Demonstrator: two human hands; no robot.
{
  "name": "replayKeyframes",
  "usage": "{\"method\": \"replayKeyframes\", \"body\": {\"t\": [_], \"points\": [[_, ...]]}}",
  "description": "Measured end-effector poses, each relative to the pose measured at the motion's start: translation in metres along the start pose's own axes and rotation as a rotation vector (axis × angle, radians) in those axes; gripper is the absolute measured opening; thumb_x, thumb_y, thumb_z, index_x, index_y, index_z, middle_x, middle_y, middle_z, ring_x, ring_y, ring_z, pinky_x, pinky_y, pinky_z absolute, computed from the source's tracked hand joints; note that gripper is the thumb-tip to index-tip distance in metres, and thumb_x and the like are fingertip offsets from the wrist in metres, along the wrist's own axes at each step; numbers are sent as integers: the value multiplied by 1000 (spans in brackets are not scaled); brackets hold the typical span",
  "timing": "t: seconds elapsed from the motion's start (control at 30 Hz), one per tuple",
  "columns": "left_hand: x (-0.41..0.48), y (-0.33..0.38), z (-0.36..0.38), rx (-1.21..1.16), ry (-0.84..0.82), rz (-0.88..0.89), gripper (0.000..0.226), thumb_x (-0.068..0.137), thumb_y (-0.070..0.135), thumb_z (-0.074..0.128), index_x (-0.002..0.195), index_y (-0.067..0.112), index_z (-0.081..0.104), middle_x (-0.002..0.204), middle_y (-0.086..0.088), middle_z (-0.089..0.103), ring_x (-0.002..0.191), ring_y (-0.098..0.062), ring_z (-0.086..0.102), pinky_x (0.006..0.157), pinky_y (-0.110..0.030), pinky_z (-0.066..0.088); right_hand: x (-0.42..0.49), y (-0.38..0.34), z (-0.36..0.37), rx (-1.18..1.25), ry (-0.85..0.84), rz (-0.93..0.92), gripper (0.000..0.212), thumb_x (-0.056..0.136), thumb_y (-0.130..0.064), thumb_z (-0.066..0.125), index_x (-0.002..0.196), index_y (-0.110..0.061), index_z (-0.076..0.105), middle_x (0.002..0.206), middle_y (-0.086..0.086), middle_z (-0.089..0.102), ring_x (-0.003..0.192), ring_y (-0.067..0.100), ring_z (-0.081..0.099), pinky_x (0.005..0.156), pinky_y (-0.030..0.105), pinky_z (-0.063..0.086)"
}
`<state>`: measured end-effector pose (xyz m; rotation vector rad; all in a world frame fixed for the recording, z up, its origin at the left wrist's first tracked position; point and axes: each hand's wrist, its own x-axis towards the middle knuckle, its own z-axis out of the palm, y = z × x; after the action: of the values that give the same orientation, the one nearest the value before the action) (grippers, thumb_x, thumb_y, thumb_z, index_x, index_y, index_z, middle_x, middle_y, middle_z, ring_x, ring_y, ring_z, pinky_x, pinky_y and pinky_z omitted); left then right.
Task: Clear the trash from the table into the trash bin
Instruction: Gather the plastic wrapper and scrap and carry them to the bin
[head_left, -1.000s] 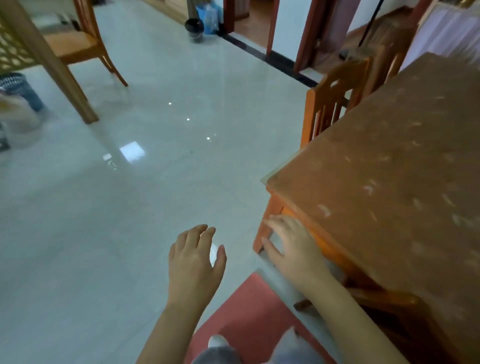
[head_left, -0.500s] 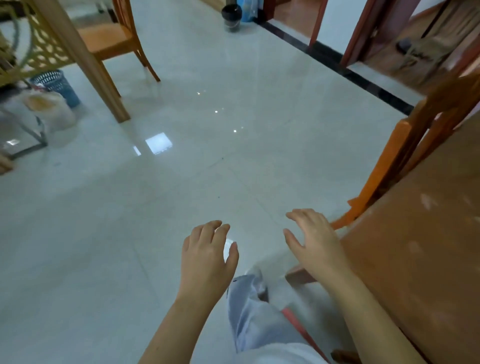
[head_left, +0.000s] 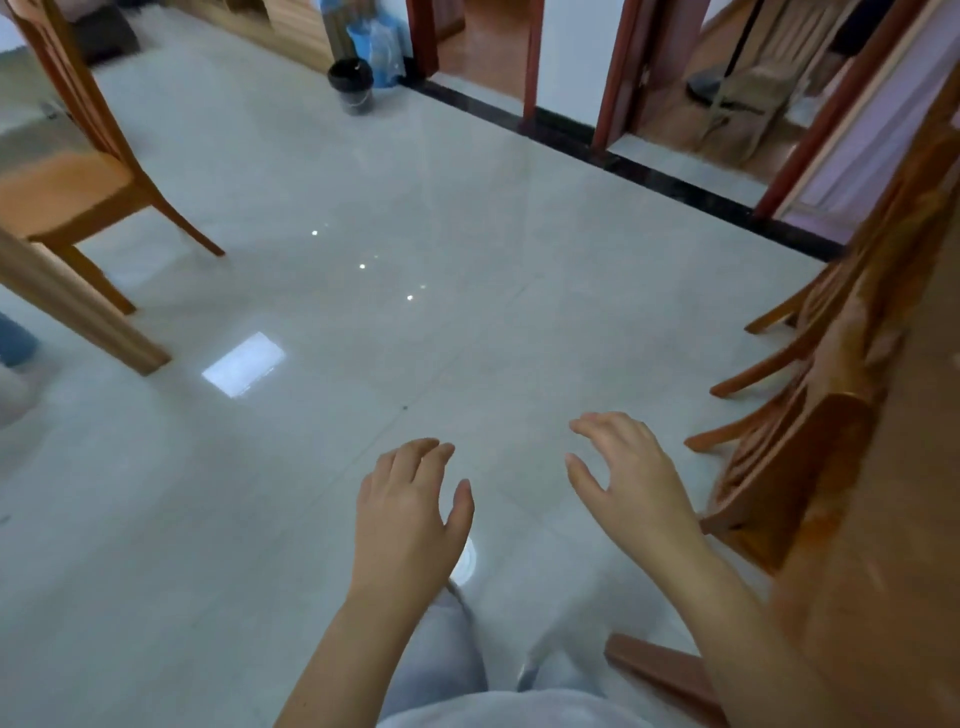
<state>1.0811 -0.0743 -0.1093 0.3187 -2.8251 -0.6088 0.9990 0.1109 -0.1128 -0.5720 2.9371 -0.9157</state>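
My left hand (head_left: 410, 514) and my right hand (head_left: 628, 483) hover over the pale tiled floor, fingers spread, and nothing shows in either. The brown wooden table (head_left: 893, 597) fills the right edge, just right of my right forearm; no trash shows on the part in view. A small black trash bin (head_left: 352, 85) stands far ahead on the floor near the back wall, well away from both hands. My grey trouser leg (head_left: 441, 654) is below my left hand.
Orange wooden chairs (head_left: 810, 415) stand along the table at the right. Another wooden chair (head_left: 67, 182) and a table leg (head_left: 78, 317) are at the left. A blue bag (head_left: 374, 41) sits behind the bin. Doorways open along the back wall.
The view has swung left and forward, away from the table toward the open floor. My right hand has left the table's corner. The bin looks nearer and more central.
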Motion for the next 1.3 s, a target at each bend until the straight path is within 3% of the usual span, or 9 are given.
{"method": "replayKeyframes", "body": {"t": [0.27,0.57,0.67,0.87,1.1,1.3], "points": [[179,-50,8,-81,-51,214,39,79,30,45,100,4,65,99,-11,67,87,-32,62,74,-37,47,137,-17,26,-69,92,162,25,80,-14,64,105,-8,61,110,13,61,103,32,54,88,42,43],[327,-29,65,-143,-224,403,39,80,31,44,102,5,65,101,-10,67,90,-30,62,76,-37,47,233,28,20,-100,161,424,28,78,-21,55,101,-7,63,103,13,65,95,31,60,82,33,42],[385,0,100,-142,-280,486,39,80,30,45,101,5,66,100,-10,68,88,-30,63,76,-36,48,270,69,10,-146,183,511,25,81,-18,60,103,-7,62,105,13,65,96,30,60,82,29,36],[508,108,155,-148,-342,672,40,80,31,43,103,6,65,102,-10,67,91,-31,61,78,-39,49,356,145,-54,-145,337,596,27,79,-14,65,105,-6,61,106,13,65,100,28,58,86,30,40],[612,209,211,-212,-372,795,41,81,32,43,104,6,65,103,-10,67,94,-30,61,81,-38,48,427,231,-135,-169,429,739,25,83,-18,58,106,-8,60,109,11,61,106,26,54,88,28,36],[708,271,273,-228,-471,927,42,81,33,42,103,7,65,103,-10,67,93,-30,62,79,-40,49,505,294,-158,-171,526,840,27,81,-15,63,106,-5,61,107,15,63,100,30,57,86,37,44]]}}
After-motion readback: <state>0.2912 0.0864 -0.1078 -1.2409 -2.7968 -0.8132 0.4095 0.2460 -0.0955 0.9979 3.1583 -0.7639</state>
